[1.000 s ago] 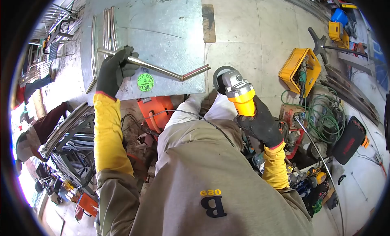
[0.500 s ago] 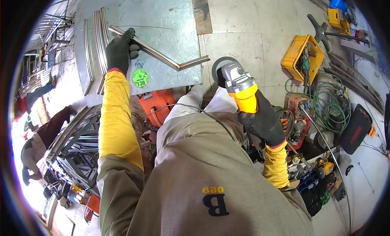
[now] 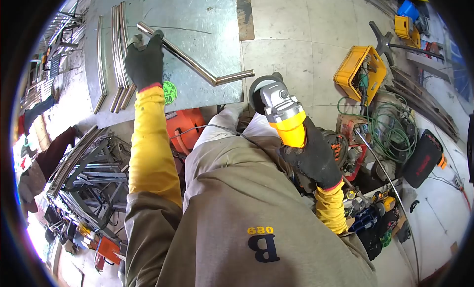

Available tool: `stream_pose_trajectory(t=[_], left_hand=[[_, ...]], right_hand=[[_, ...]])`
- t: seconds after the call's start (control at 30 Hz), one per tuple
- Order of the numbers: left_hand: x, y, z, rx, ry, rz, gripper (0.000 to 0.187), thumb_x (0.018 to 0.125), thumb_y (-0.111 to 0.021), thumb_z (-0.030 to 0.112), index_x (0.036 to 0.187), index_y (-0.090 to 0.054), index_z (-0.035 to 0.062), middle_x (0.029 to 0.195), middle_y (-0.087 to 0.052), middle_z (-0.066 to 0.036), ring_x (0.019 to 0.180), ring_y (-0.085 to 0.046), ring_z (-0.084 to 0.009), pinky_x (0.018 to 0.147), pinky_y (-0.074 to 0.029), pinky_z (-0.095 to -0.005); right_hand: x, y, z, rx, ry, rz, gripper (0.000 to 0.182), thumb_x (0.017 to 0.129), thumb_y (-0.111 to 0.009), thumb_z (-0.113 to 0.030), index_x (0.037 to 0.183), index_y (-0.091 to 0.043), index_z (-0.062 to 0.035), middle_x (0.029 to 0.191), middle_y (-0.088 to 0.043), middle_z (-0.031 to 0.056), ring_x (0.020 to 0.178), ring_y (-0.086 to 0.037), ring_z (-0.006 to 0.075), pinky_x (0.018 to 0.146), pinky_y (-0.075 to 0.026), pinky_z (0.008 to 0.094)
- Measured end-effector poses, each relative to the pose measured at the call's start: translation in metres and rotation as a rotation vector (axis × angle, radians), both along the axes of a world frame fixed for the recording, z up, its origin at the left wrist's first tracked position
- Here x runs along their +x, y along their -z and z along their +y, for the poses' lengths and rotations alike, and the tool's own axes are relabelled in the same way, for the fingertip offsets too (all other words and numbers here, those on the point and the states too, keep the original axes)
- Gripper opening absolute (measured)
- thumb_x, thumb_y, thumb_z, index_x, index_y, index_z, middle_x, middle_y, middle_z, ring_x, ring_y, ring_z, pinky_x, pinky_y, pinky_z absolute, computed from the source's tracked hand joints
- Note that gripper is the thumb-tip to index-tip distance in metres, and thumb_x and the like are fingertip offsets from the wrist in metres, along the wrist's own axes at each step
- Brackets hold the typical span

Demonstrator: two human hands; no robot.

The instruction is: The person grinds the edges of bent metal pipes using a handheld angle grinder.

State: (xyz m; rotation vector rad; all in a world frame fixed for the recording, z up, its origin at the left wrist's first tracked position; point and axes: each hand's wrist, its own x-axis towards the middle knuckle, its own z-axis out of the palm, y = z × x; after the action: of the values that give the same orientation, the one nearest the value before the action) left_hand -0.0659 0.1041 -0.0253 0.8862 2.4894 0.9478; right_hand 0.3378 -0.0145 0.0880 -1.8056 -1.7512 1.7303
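Observation:
My left hand, in a dark glove, is closed around the upper part of a shiny bent metal tube. The tube lies at a slant over a metal-topped table, its bend and short leg pointing toward my right side. In my gloved right hand is a yellow and silver angle grinder, gripped by its body. Its disc is close to the tube's short end but apart from it. Whether the disc spins cannot be told. Several similar bent tubes lie left of my left hand.
An orange case stands below the table edge, with a cable across my lap. At right are a yellow crate, a coiled green hose and tools. A metal frame stack and another person are at left.
My left hand has turned and its end of the tube has swung slightly away from me. The grinder has shifted a little left, with its disc tilted differently.

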Motion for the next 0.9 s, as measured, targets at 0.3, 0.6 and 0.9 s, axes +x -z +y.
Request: stream_pose_trajectory(t=[0.3,0.6,0.9], left_hand=[[0.043,0.029,-0.052,0.199,0.803,0.586,0.050,0.103,-0.075,0.028,0.151,-0.071,0.0182,0.163,-0.058,-0.019,0.154,-0.045,-0.0490,0.129,-0.035,-0.0592],[0.050,0.025,-0.048,0.185,0.804,0.571,0.046,0.093,-0.076,0.020,0.138,-0.077,0.0119,0.153,-0.063,-0.019,0.148,-0.049,-0.0520,0.123,-0.039,-0.0629],[0.048,0.026,-0.049,0.242,0.808,0.552,0.048,0.089,-0.080,0.018,0.135,-0.077,0.0103,0.152,-0.063,-0.019,0.148,-0.049,-0.0524,0.120,-0.041,-0.0637]], right_hand=[[-0.008,-0.010,0.003,0.020,0.071,0.001,0.064,0.084,-0.092,-0.024,0.136,-0.062,-0.0021,0.115,-0.076,0.0214,0.104,-0.075,0.0394,0.092,-0.058,0.0464],[-0.009,0.000,0.003,0.019,0.037,0.020,0.061,0.082,-0.093,-0.025,0.131,-0.065,-0.0031,0.112,-0.073,0.0211,0.102,-0.072,0.0419,0.089,-0.056,0.0492],[-0.014,-0.001,0.012,0.033,0.020,0.032,0.061,0.082,-0.092,-0.025,0.131,-0.064,-0.0031,0.110,-0.071,0.0204,0.101,-0.070,0.0433,0.090,-0.055,0.0498]])
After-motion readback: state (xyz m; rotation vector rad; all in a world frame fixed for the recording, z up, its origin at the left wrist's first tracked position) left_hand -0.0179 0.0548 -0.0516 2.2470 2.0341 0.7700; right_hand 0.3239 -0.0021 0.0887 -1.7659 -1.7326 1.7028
